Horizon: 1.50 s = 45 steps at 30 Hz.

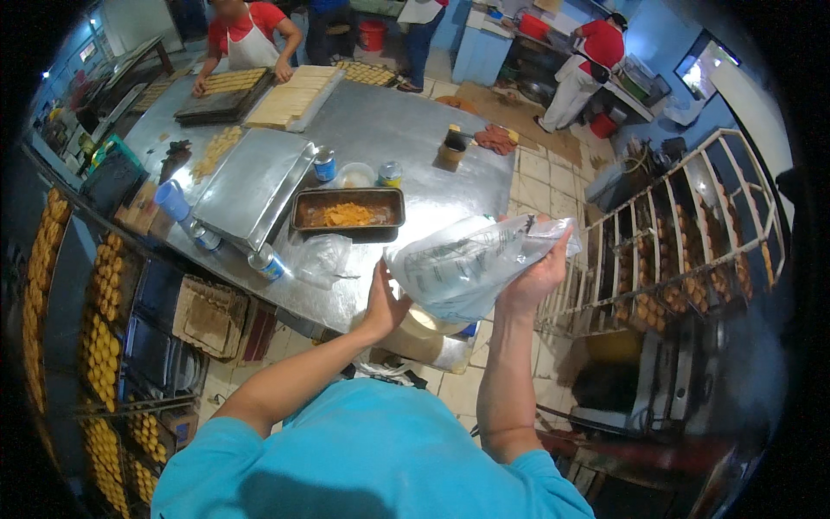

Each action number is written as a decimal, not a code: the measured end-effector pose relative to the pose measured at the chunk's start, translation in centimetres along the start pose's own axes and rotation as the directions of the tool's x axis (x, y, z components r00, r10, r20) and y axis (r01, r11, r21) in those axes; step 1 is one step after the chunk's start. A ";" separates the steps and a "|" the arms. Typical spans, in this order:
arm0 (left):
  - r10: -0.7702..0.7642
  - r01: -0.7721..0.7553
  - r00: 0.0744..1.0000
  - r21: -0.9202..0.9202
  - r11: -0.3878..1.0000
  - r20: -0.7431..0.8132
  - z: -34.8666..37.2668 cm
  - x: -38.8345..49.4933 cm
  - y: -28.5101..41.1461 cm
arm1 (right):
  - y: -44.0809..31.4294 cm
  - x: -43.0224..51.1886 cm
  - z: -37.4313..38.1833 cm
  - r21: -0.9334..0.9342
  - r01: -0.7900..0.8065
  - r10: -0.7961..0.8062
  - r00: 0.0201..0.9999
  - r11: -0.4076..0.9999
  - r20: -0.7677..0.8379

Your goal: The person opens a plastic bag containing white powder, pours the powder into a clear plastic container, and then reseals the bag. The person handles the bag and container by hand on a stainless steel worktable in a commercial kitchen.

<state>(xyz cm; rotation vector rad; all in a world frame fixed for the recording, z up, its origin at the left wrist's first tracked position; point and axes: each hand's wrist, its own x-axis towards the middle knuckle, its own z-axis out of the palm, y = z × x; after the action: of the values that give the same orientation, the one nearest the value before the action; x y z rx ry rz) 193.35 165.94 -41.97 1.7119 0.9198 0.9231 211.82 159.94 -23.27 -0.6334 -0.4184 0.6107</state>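
Observation:
A clear plastic bag (pixel 457 263) with dark printing is stretched between my hands above the near edge of the metal table (pixel 363 272). My right hand (pixel 538 276) grips its gathered right end. At the bag's left end, my left hand (pixel 386 298) holds the side, its fingertips partly hidden. Below the bag a pale round container (pixel 425 322) shows only in part. A dark loaf pan (pixel 349 232) with orange shreds (pixel 348 214) in it lies beyond my left hand. Next to the pan is a crumpled clear plastic bag (pixel 322 259).
Cans (pixel 266 261) and a large upturned metal tray (pixel 253 185) stand at left; a brown cup (pixel 452 150) sits farther back. A white rack (pixel 668 246) of baked goods borders the right. Across the table a co-worker (pixel 253 39) handles a stacked tray (pixel 227 97).

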 end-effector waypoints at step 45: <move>0.097 -0.124 0.949 0.072 0.990 0.301 -4.1 1.5 5.3 | 6.1 2.3 -1.7 -0.363 0.058 -0.017 0.993 0.930 0.115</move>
<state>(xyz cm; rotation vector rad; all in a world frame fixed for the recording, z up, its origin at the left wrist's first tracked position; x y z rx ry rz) 191.29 167.39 -35.61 1.9332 0.6794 0.6784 212.08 164.62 -28.09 -0.9485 -0.6559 0.5358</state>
